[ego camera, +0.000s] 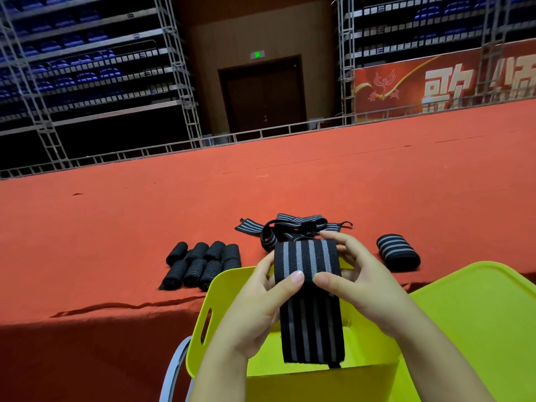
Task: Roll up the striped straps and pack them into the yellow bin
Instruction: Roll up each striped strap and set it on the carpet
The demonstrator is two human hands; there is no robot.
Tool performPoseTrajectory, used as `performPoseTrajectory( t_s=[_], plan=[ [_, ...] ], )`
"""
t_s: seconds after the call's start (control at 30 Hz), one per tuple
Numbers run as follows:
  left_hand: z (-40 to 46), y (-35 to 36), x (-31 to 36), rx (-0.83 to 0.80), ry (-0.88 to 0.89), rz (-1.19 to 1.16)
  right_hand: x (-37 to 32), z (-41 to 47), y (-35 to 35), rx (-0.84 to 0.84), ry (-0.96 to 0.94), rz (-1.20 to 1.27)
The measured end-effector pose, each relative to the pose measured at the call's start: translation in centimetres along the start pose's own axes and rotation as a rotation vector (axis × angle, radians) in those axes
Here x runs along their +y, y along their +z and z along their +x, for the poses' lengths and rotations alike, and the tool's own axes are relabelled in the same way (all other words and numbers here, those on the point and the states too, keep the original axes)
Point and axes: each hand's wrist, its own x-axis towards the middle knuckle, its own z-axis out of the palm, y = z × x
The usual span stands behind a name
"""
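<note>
Left hand (255,309) and right hand (359,288) both pinch a striped strap (310,288) above the yellow bin (319,384).

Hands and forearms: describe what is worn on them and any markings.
Both the left hand and the right hand are bare: no gloves, rings, watch or bands. No sleeve shows on either forearm as far as the picture's edge. Fingernails are short and unpainted.

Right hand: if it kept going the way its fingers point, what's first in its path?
The right hand points left, so it would likely first meet the left hand across the striped strap both grip; depth is unclear.
</note>
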Motion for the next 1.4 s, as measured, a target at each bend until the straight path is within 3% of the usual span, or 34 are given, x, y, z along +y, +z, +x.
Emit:
performPoseTrajectory(
  t_s=[0.1, 0.33, 0.53, 0.8, 1.13, 1.33, 1.4],
  plan=[
    [0.0, 0.0, -0.1, 0.027, -0.01, 0.039, 0.0, -0.1, -0.5, -0.023, -0.032, -0.023],
    [0.5, -0.2, -0.7, 0.11, 0.028, 0.048, -0.8, -0.1, -1.1, -0.095, 0.093, 0.062],
    [0.6, -0.3, -0.6, 0.074, -0.01, 0.022, -0.4, -0.1, -1.2, -0.023, -0.005, 0.088],
    [0.7, 0.5, -1.1, 0.014, -0.1, 0.004, -0.5, 0.1, -1.5, 0.063, -0.133, -0.156],
    [0.7, 0.5, -0.7, 0.011, -0.047, -0.097, -0.3, -0.1, -0.7, -0.068, -0.387, -0.354],
    [1.1, 0.1, -1.4, 0.052, -0.022, -0.127, -0.5, -0.5, -1.1, -0.227, -0.134, -0.212],
    [1.1, 0.0, -1.4, 0.042, -0.002, -0.139, -0.6, -0.5, -1.3, -0.197, -0.055, -0.105]
  ],
)
